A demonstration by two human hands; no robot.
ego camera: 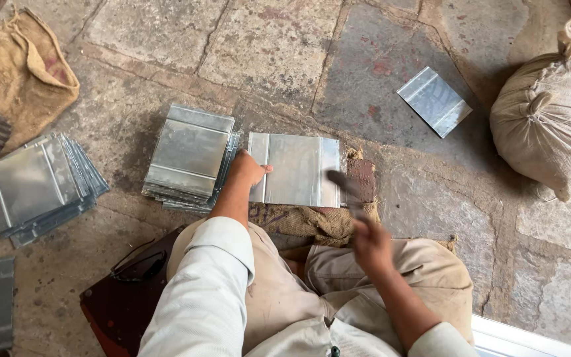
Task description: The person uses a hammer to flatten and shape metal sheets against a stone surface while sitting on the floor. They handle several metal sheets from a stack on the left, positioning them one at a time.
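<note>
A shiny metal sheet with folded edges lies flat on a burlap-covered block in front of me. My left hand presses on the sheet's left edge and holds it down. My right hand grips a hammer, blurred by motion, raised over the sheet's right edge. Just left of the sheet stands a stack of similar metal sheets.
A second fanned stack of sheets lies at the far left, a single sheet on the stone floor at upper right. A tied burlap sack sits at right, another sack at upper left. A dark wooden board is under my left knee.
</note>
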